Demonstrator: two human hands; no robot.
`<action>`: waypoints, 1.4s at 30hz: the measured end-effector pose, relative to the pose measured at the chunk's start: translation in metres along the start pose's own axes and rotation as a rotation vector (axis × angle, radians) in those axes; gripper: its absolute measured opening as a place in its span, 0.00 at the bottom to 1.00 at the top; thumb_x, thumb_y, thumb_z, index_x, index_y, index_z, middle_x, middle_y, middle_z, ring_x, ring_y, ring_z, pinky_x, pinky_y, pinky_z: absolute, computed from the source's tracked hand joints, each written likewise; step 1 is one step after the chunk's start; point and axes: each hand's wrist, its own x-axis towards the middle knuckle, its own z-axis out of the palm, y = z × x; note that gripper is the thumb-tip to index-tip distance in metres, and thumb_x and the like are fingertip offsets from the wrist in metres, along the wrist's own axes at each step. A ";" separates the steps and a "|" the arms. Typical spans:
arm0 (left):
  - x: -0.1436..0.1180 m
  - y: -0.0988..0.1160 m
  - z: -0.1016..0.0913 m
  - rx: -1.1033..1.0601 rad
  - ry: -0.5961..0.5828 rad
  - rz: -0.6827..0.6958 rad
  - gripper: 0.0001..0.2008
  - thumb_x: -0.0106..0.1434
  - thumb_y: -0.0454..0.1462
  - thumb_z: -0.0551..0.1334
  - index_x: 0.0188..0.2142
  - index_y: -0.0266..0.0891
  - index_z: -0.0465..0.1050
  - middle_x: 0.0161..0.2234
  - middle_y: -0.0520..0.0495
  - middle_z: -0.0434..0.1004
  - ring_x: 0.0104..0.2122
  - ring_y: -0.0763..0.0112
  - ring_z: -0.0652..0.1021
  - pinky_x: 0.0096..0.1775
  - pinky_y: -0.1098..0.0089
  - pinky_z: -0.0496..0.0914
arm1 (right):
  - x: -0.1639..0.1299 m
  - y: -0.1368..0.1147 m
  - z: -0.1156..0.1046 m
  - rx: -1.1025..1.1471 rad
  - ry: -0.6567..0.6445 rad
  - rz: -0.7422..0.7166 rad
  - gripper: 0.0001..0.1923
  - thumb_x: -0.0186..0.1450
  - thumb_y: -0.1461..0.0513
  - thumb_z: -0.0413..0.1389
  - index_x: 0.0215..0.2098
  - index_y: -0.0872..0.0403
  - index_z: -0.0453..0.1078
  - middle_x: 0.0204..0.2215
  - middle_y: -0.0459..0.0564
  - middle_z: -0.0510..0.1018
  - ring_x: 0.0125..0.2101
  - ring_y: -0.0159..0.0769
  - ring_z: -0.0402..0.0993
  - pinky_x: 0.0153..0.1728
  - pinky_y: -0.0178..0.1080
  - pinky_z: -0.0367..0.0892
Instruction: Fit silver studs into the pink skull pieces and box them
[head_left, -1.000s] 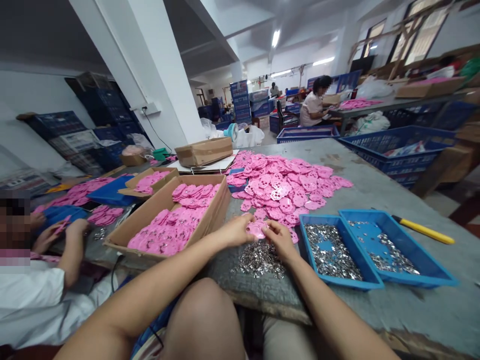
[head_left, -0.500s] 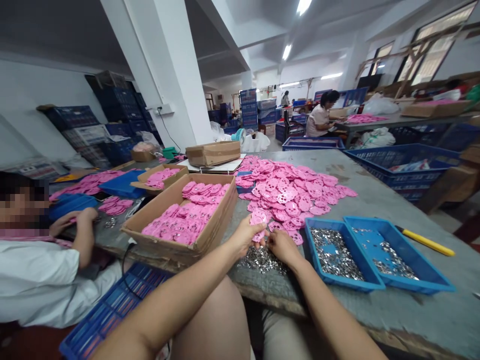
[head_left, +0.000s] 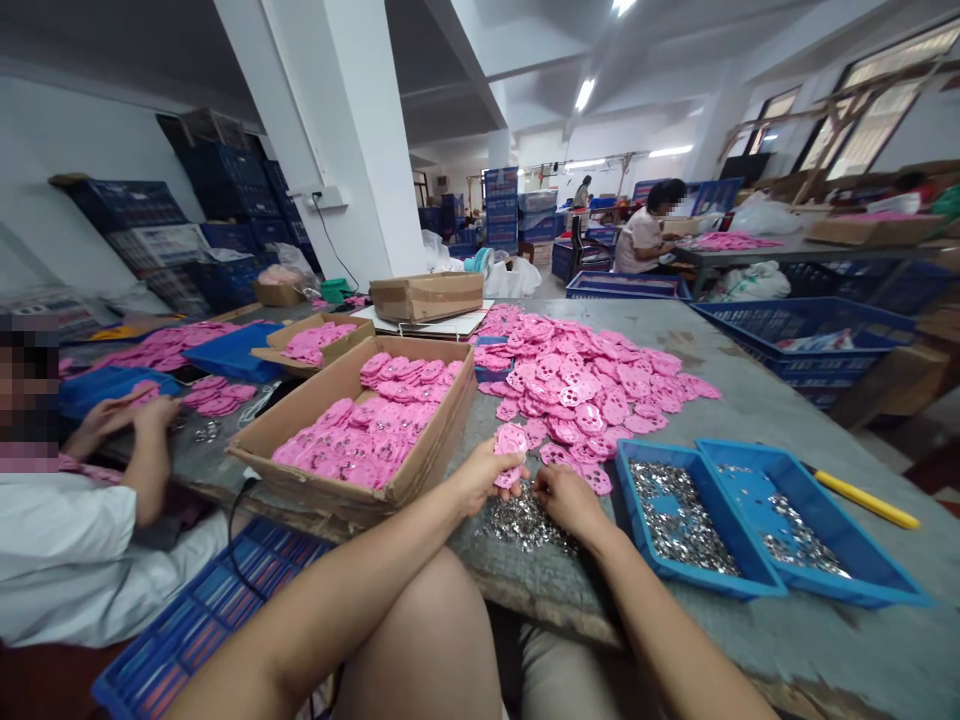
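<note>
My left hand (head_left: 487, 474) grips a flat pink piece with cut-out holes (head_left: 511, 447), thumb over its face, held up above the table. Just to the right, my right hand (head_left: 570, 500) is low at the edge of a heap of small shiny metal bits (head_left: 525, 522). Its fingers are curled together in a pinch, and whatever they hold is too small or hidden to make out. Behind both hands spreads a large pile of similar pink pieces (head_left: 592, 375), some of them near my right knuckles.
Left of my hands stands a cardboard box (head_left: 431, 450) of pink pieces. To the right are two blue trays (head_left: 757, 575) with metal bits and a yellow-handled tool (head_left: 866, 498). A co-worker (head_left: 67, 550) sits at the left, hands on pink pieces.
My hands have drawn slightly apart, the left one shifting a little left with the pink piece. The camera view has shifted slightly. The co-worker's hands at the left have moved.
</note>
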 end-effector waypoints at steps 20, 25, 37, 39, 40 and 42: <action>0.008 -0.007 -0.004 0.008 -0.052 -0.044 0.05 0.60 0.32 0.61 0.35 0.36 0.65 0.22 0.52 0.75 0.13 0.78 0.70 0.14 0.78 0.58 | 0.015 0.028 0.008 0.372 0.109 0.012 0.07 0.60 0.62 0.53 0.24 0.52 0.64 0.22 0.45 0.73 0.26 0.34 0.67 0.29 0.34 0.56; 0.006 -0.006 -0.003 0.018 -0.052 -0.059 0.04 0.61 0.32 0.61 0.34 0.36 0.65 0.21 0.52 0.75 0.12 0.79 0.70 0.14 0.79 0.58 | 0.014 0.038 -0.006 0.357 0.023 -0.015 0.04 0.60 0.62 0.54 0.27 0.53 0.69 0.24 0.45 0.75 0.27 0.33 0.69 0.30 0.34 0.59; 0.006 -0.008 -0.001 0.043 -0.038 -0.096 0.04 0.61 0.30 0.59 0.32 0.37 0.64 0.20 0.53 0.75 0.12 0.78 0.70 0.13 0.79 0.58 | 0.001 0.012 -0.010 -0.061 -0.088 0.024 0.07 0.63 0.66 0.54 0.34 0.53 0.75 0.38 0.52 0.80 0.38 0.37 0.74 0.33 0.35 0.57; 0.006 -0.009 0.000 0.044 -0.032 -0.102 0.04 0.61 0.29 0.59 0.33 0.37 0.63 0.19 0.53 0.74 0.12 0.78 0.70 0.13 0.79 0.58 | 0.002 0.012 -0.010 -0.066 -0.094 0.029 0.08 0.64 0.66 0.54 0.35 0.53 0.75 0.39 0.53 0.80 0.38 0.38 0.74 0.33 0.35 0.57; 0.006 -0.009 0.000 0.044 -0.029 -0.104 0.04 0.61 0.29 0.58 0.33 0.37 0.63 0.19 0.53 0.74 0.12 0.78 0.70 0.13 0.79 0.58 | 0.002 0.012 -0.010 -0.065 -0.097 0.028 0.08 0.64 0.65 0.54 0.36 0.54 0.75 0.39 0.53 0.80 0.39 0.38 0.74 0.33 0.35 0.57; 0.006 -0.010 0.000 0.046 -0.023 -0.107 0.04 0.61 0.29 0.58 0.34 0.37 0.63 0.20 0.53 0.75 0.12 0.78 0.70 0.13 0.79 0.59 | 0.002 0.012 -0.010 -0.056 -0.103 0.018 0.07 0.64 0.64 0.54 0.38 0.53 0.75 0.40 0.53 0.80 0.39 0.38 0.74 0.34 0.35 0.57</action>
